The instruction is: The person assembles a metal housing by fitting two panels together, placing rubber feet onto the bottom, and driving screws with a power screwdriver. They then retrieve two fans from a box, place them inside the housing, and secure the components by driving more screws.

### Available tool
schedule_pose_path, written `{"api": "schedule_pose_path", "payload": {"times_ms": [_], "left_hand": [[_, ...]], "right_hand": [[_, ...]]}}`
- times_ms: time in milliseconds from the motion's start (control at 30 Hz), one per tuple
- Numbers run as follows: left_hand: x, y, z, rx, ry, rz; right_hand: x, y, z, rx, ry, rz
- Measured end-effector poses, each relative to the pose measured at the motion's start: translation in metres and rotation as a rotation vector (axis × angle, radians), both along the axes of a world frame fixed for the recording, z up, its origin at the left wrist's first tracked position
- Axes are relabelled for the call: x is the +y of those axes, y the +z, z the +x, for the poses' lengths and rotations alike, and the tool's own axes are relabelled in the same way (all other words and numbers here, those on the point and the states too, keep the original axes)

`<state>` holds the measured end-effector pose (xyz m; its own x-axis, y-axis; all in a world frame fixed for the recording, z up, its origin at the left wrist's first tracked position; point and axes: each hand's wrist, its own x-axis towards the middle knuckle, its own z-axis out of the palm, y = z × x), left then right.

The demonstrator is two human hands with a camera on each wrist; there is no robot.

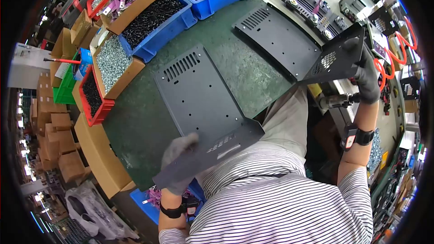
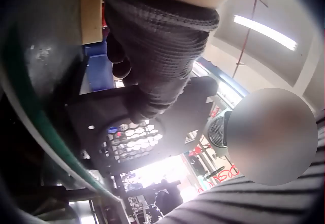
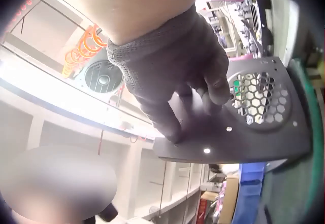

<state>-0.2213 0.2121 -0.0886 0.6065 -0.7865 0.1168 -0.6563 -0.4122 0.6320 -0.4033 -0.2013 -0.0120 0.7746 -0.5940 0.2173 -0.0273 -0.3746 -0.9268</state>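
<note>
Two black bent metal panels with slots and a honeycomb grille appear in the head view. My gloved left hand (image 1: 178, 151) grips the raised flange of the left panel (image 1: 199, 101), which lies on the green table mat. In the left wrist view, the fingers reach over that flange beside its grille (image 2: 134, 140). The gloved right hand (image 1: 368, 77) holds the upright flange of the other panel (image 1: 280, 40) at its outer edge. Fingers spread across this flange (image 3: 244, 143) near its honeycomb grille in the right wrist view.
Blue bins (image 1: 192, 16) of black parts, a carton (image 1: 129, 70) of silver screws and a red bin (image 1: 106, 106) line the table's far left. Black finned parts (image 1: 312, 11) stand at the back right. A metal-coloured tool (image 1: 337, 101) lies below the right hand, near an orange coiled hose (image 1: 402, 47).
</note>
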Motion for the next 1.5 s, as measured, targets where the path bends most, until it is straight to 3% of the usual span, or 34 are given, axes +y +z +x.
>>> {"api": "schedule_pose_path", "payload": {"times_ms": [67,167,267,333,367,400,467,733,867,967,1067,1133,1167,1200,1267,1333,1433,1500], "left_hand": [[-0.003,-0.013,-0.004,0.118,0.056,-0.153],[-0.002,-0.019,0.001,0.156,-0.023,-0.253],[-0.002,-0.022,-0.002,0.165,-0.012,-0.277],[-0.004,-0.026,-0.004,0.157,0.014,-0.275],[-0.008,-0.024,-0.004,0.153,0.026,-0.271],[-0.013,-0.019,-0.004,0.11,0.006,-0.276],[-0.022,-0.016,0.001,0.069,-0.012,-0.286],[-0.042,-0.022,0.011,0.116,-0.106,-0.304],[-0.037,-0.024,0.014,0.097,-0.143,-0.239],[-0.037,-0.022,0.009,0.056,-0.142,-0.217],[-0.039,-0.015,0.004,0.058,-0.054,-0.24],[-0.04,-0.006,0.007,-0.162,-0.126,-0.148],[-0.037,0.001,0.009,-0.171,-0.137,-0.14],[-0.031,0.01,0.012,-0.076,-0.106,-0.151],[-0.028,0.033,0.013,0.118,0.058,-0.149],[-0.022,0.053,0.02,0.285,0.218,-0.163],[-0.017,0.09,0.046,0.3,0.227,-0.182],[-0.033,0.117,0.054,0.153,0.11,-0.136]], "right_hand": [[0.016,0.0,0.012,-0.126,0.036,0.036],[0.056,0.016,0.027,0.003,-0.062,0.221],[0.092,0.014,0.037,0.042,-0.056,0.253],[0.095,0.002,0.034,0.065,-0.011,0.046],[0.1,0.0,0.032,0.002,-0.039,0.263],[0.099,-0.005,0.03,-0.068,-0.009,0.342],[0.088,-0.007,0.025,-0.064,0.073,0.242],[0.078,-0.016,0.042,-0.083,-0.006,0.123],[0.082,-0.015,0.046,-0.154,0.06,0.319],[0.079,-0.021,0.048,-0.121,0.087,0.188],[0.078,-0.026,0.045,-0.165,0.142,0.233],[0.082,-0.016,0.029,-0.165,0.107,0.178],[0.083,-0.015,0.012,-0.219,-0.014,0.014],[0.083,-0.017,-0.008,-0.264,-0.137,-0.148],[0.075,-0.03,-0.055,-0.604,-0.336,-0.114],[0.049,-0.022,-0.099,-0.685,-0.439,-0.198],[0.003,-0.03,-0.133,-0.201,-0.917,-0.299],[-0.05,-0.079,-0.174,0.064,-0.737,-0.436]]}}
